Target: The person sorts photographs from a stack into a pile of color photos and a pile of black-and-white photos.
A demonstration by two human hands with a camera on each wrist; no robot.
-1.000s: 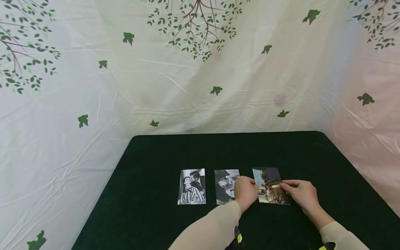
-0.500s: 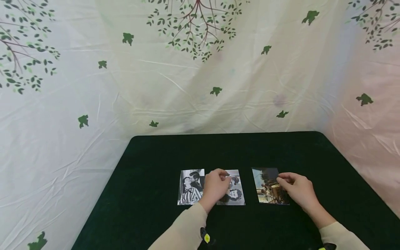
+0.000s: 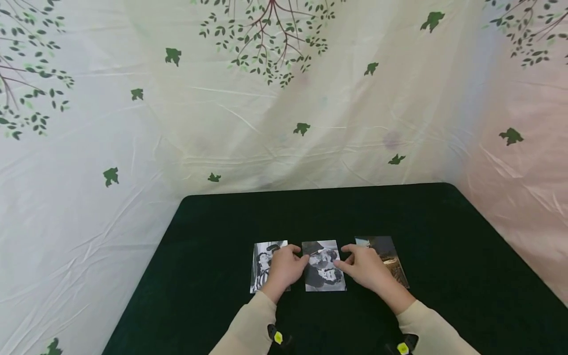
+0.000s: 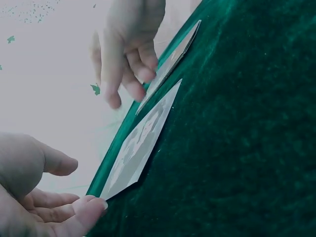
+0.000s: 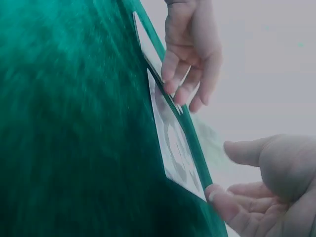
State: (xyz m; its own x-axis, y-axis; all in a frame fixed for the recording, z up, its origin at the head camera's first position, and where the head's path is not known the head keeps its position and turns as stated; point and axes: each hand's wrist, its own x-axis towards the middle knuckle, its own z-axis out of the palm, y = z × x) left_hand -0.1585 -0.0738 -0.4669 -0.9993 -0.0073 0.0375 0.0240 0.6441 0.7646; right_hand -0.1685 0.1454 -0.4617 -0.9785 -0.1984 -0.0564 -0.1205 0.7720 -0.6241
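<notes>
Three photo prints lie in a row on dark green cloth. Between my hands is the middle one, a black-and-white photo [image 3: 326,276] with figures. My left hand [image 3: 284,268] reaches over the left black-and-white photo [image 3: 261,268], thumb and fingers spread at the middle print's left edge. On the opposite side, my right hand [image 3: 368,268] covers part of the colour photo [image 3: 396,261], its fingers parted at the middle print's right edge. In the left wrist view a left fingertip [image 4: 94,207] is at a print corner. The right wrist view has a right fingertip [image 5: 215,195] at another corner.
The table [image 3: 213,236] is covered with dark green cloth and has rounded far corners. Behind it hangs a pale curtain [image 3: 248,133] printed with branches and green leaves. Dark bands with yellow tags [image 3: 278,337] sit at both wrists.
My left hand has gone left, off the right side of the middle photo to its left edge. My right hand has left the colour photo's right edge and moved left. The middle photo's picture shows more fully.
</notes>
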